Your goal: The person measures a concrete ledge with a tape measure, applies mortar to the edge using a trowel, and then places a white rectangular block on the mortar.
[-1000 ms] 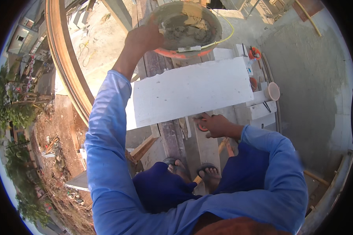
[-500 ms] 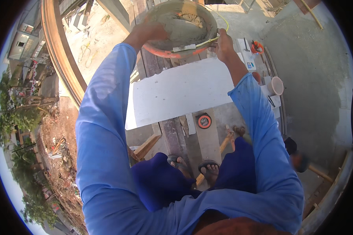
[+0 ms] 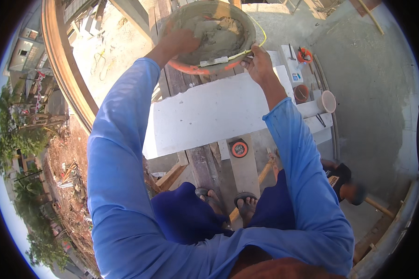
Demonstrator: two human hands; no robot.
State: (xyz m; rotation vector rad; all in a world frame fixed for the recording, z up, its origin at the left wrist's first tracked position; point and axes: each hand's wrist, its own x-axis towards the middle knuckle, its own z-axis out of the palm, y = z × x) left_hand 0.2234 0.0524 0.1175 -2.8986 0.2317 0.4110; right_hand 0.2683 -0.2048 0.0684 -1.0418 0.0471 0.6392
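Observation:
A round basin (image 3: 202, 70) with an orange outer wall holds wet grey mortar (image 3: 214, 35). My left hand (image 3: 184, 42) is over its left side, knuckles up and fingers curled; whatever they grip is hidden. At the basin's right front edge, my right hand (image 3: 259, 63) pinches a thin yellow-green cord (image 3: 261, 42). This cord runs along the rim to a small whitish piece (image 3: 214, 61) on the near edge. Just below the basin lies a wide white panel (image 3: 209, 114) with a rough far edge.
A round tape measure (image 3: 239, 149) rests on a plank (image 3: 246, 174) between my feet. At right are an orange bucket (image 3: 305, 55), a brown pot (image 3: 301, 93), a pale bucket (image 3: 327, 101) and white blocks (image 3: 319, 123). Another person (image 3: 340, 179) is at lower right.
My left hand, blurred before, now shows clearly with curled fingers. My right hand has shifted slightly down and left, and the basin and panel sit a little lower and farther left in view.

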